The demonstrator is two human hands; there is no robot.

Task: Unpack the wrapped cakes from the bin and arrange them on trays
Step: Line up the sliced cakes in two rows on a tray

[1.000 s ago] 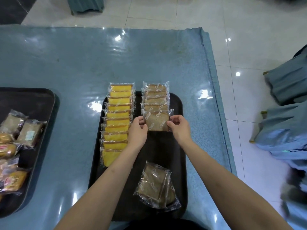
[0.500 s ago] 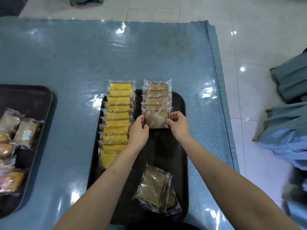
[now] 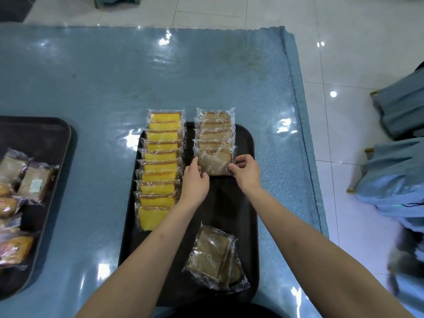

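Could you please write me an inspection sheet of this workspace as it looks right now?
Surface: table under a glossy blue cover.
Job's things: black tray holds a row of yellow cakes beside a shorter row of brown cakes; the front brown cake is being set in place; loose brown cakes lie at the tray's near end.
Clutter: second tray at the left with mixed wrapped cakes.
Grippers: left hand and right hand each pinch a side of the front brown cake.
Cables: nothing seen.
Surroundings: white tiled floor; blue-covered chairs at the right.
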